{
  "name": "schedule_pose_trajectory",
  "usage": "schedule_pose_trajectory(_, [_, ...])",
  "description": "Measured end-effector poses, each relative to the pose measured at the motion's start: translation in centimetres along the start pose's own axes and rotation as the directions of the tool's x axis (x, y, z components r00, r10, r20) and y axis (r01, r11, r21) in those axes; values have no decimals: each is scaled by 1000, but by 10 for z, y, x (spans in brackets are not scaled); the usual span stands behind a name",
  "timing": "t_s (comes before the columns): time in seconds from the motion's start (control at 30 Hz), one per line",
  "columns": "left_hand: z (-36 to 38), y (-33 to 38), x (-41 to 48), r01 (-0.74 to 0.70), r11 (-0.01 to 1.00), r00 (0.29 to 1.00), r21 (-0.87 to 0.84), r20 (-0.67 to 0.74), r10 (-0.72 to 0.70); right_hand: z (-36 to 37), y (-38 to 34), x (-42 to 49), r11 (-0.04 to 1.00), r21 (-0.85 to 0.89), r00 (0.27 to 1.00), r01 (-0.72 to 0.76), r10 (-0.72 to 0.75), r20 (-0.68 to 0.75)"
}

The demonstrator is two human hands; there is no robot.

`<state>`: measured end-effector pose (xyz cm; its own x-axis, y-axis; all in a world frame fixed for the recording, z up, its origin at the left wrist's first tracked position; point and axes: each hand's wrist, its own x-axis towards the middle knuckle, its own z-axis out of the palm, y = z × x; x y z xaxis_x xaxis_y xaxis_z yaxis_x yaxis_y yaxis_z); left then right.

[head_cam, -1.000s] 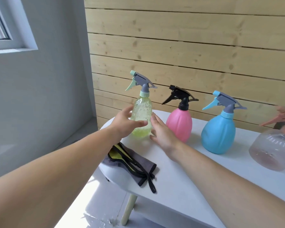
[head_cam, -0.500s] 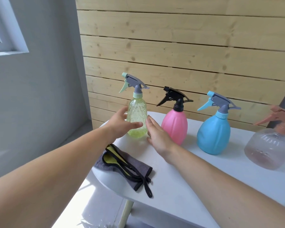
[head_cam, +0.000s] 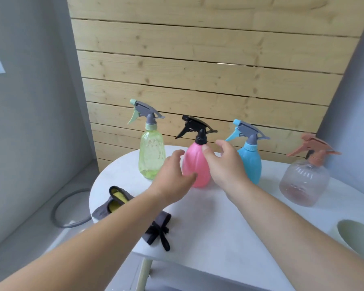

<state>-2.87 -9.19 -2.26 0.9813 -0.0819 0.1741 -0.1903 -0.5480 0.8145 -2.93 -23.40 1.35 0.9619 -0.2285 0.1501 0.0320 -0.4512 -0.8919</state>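
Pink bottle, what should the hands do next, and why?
Probably close the left hand and right hand around the pink bottle. They flank its body, fingers spread, not yet gripping, and it stands upright on the white table.

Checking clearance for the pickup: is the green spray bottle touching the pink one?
Apart. The head view shows a strip of white table between the green spray bottle and the pink spray bottle, above the left hand.

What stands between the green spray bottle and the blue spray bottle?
The pink spray bottle with a black trigger stands there, in the head view; the left hand and the right hand are at its sides.
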Motion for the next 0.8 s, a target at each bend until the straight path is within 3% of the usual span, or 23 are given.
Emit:
schedule_pose_trajectory(0.13, [16, -5, 14, 23, 999, 998, -49, 61, -20, 11, -8, 13, 996, 86, 998, -13, 7, 69])
schedule_pose_trajectory(0.27, [18, -9, 10, 17, 996, 1000, -87, -6, -18, 12, -9, 12, 995, 93, 999, 48, -50, 19])
schedule_pose_trajectory(0.47, [19, 7, -51, -80, 992, 996, -99, -46, 75, -23, -12, -26, 990, 139, 1000, 15, -17, 13])
schedule_pose_trajectory(0.8, [26, 88, -171, -125, 988, 978, -90, 155, 138, -128, -16, -139, 897, 432, 995, -95, 77, 60])
